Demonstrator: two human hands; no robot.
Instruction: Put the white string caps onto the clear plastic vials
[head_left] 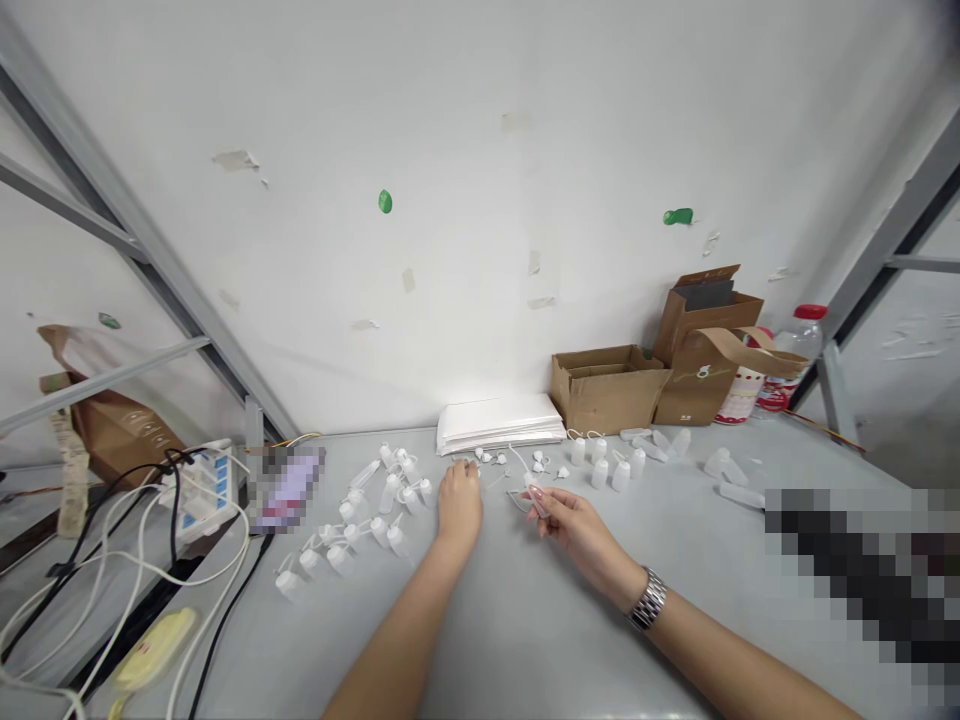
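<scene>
My right hand (568,518), with a metal watch on the wrist, grips a small translucent squeeze bottle (535,494) with a thin tube at its top. My left hand (459,502) rests on the table, its fingers bent down and close together at a few small white caps (480,456). The fingertips are partly hidden, so what they pinch does not show. More white caps (538,461) lie between the two hands. Left of my left hand stand several capped squeeze bottles (390,493). A second group of small bottles (600,473) stands beyond my right hand.
Behind the hands lies a stack of white paper (499,422), beside an open cardboard box (609,388) and a brown paper bag (697,370). Loose clear bottles (724,466) lie at right. On the left are a power strip (206,490), tangled cables and a yellow object (156,648).
</scene>
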